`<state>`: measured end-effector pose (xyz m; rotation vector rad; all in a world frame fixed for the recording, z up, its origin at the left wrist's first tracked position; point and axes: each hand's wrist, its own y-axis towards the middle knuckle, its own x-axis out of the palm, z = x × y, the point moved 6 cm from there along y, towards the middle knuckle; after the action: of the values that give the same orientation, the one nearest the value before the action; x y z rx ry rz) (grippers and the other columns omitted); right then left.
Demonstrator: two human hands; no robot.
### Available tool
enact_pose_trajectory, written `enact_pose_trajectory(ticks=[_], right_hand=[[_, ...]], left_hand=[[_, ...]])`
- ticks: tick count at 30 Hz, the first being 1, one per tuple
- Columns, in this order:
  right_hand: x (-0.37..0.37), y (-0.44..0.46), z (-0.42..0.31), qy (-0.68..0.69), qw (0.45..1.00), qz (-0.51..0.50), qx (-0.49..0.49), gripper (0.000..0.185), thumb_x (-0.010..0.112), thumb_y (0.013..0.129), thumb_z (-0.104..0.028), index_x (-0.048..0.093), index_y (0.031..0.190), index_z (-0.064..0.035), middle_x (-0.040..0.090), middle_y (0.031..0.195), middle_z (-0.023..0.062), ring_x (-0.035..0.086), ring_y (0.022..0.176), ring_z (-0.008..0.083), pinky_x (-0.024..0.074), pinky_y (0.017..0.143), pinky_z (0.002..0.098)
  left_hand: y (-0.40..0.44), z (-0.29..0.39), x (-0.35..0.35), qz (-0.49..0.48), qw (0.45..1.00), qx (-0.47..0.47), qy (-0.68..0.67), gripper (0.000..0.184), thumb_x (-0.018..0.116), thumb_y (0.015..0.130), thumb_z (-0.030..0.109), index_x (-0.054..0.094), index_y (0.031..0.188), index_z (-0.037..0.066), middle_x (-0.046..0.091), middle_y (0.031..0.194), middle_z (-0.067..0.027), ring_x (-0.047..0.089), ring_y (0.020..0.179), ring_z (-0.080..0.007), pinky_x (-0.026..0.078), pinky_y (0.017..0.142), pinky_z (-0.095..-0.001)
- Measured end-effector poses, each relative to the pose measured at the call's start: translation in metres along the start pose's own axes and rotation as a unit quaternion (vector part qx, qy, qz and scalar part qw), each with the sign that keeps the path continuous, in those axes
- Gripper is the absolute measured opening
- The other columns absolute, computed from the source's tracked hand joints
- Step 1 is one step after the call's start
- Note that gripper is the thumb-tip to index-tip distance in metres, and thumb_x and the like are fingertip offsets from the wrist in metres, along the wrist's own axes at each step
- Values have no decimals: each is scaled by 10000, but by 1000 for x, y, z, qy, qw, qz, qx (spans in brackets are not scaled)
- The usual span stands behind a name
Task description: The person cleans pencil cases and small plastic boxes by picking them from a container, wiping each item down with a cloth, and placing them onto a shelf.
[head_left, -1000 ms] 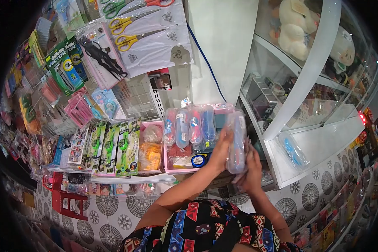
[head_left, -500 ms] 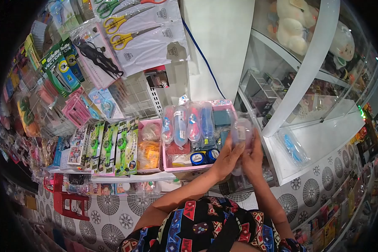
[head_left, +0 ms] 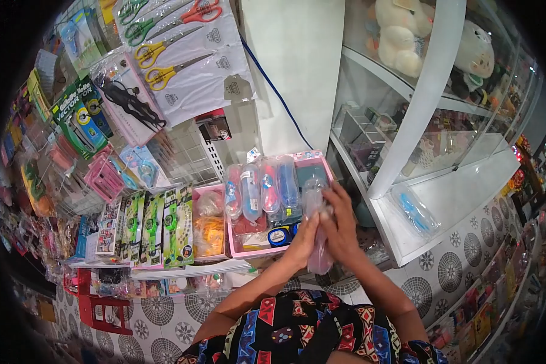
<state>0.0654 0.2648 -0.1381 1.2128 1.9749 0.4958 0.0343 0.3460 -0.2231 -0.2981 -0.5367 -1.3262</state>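
A long pinkish plastic case (head_left: pixel 320 262) in clear wrapping is held upright in front of my body, over the right end of a pink box (head_left: pixel 244 252). My left hand (head_left: pixel 305 241) grips it from the left with the thumb along its front. My right hand (head_left: pixel 341 223) closes around its right side, the fingers near the upper end. In the box stand several similar wrapped cases, among them a blue one (head_left: pixel 289 188) and a pink-and-blue one (head_left: pixel 269 189). Blue round-cornered items (head_left: pixel 279 236) lie at the box's front, partly covered by my left hand.
Packaged green toy watches (head_left: pixel 170 221) stand left of the box. Scissors (head_left: pixel 161 77) hang on a sheet above. At right is a glass display case with a white frame (head_left: pixel 400 121); a wrapped blue item (head_left: pixel 414 209) lies on its ledge. A red plastic stool (head_left: pixel 103 309) stands on the floor.
Both hands have moved left and slightly down with the case, now closer to the row of cases. My right hand sits higher on it. The camera view has shifted a little.
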Motion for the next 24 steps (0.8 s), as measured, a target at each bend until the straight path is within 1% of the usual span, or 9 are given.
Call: enact_pose_trajectory(ticks=[4, 7, 11, 12, 14, 16, 20, 21, 24], right_hand=[[-5, 36, 29, 186, 970, -50, 148, 224, 567, 862, -131, 595, 1034, 10, 592, 1040, 113, 566, 927, 203, 442, 813, 306], [10, 27, 65, 395, 842, -95, 356, 243, 566, 882, -157, 601, 1062, 3, 601, 1008, 38, 542, 901, 108, 435, 784, 259], [28, -10, 65, 455, 840, 25, 295, 259, 520, 914, -175, 585, 1107, -15, 602, 1001, 41, 536, 914, 101, 424, 802, 231], [40, -31, 83, 435, 830, 35, 349, 293, 515, 927, -202, 563, 1141, -8, 595, 1023, 61, 539, 929, 133, 424, 832, 257], [39, -48, 60, 338, 881, -10, 332, 314, 483, 954, -204, 543, 1188, -2, 588, 1094, 53, 532, 940, 79, 435, 809, 229], [26, -60, 46, 231, 932, -40, 276, 329, 514, 942, -185, 508, 1221, -10, 577, 1117, 56, 535, 941, 81, 449, 795, 233], [4, -67, 21, 313, 921, -27, 230, 477, 631, 863, -122, 427, 1274, 8, 554, 1155, 98, 533, 1022, 128, 454, 863, 279], [-7, -64, 13, 283, 910, -57, 299, 648, 716, 776, -59, 371, 1324, -31, 541, 1171, 77, 553, 994, 146, 488, 820, 288], [-31, -59, 19, 170, 954, -55, 242, 730, 765, 711, -47, 370, 1324, -36, 535, 1186, 88, 550, 1016, 158, 479, 853, 298]], left_hand=[[-15, -7, 6, -98, 991, -70, 49, 577, 354, 942, 540, 443, 1249, 59, 549, 932, -15, 554, 793, -134, 484, 737, -271], [-16, -10, 0, -50, 995, -72, 41, 600, 370, 928, 561, 464, 1241, 57, 568, 952, -26, 559, 826, -139, 482, 762, -293], [2, 8, -12, 25, 999, -13, 19, 603, 384, 921, 566, 491, 1214, 50, 584, 1017, -44, 563, 872, -144, 476, 802, -319], [6, 14, -15, 46, 999, 11, 9, 597, 385, 923, 561, 496, 1207, 48, 587, 1030, -49, 563, 883, -145, 474, 810, -325], [11, 12, -33, 84, 996, -3, -6, 537, 385, 934, 533, 505, 1147, 55, 578, 989, -49, 561, 863, -146, 481, 749, -314], [16, 8, -36, 134, 988, -23, -69, 492, 401, 941, 509, 495, 1103, 53, 556, 923, -39, 552, 819, -133, 488, 648, -288], [21, 19, -23, 191, 977, 25, -90, 516, 380, 941, 525, 467, 1143, 58, 543, 964, -61, 563, 854, -168, 496, 723, -316], [21, 20, -14, 201, 976, 21, -85, 521, 374, 940, 531, 464, 1149, 62, 542, 980, -66, 564, 866, -175, 494, 742, -323], [19, 5, 16, 143, 982, -25, -118, 556, 350, 934, 560, 445, 1191, 76, 540, 1034, -76, 560, 934, -199, 484, 805, -354]])
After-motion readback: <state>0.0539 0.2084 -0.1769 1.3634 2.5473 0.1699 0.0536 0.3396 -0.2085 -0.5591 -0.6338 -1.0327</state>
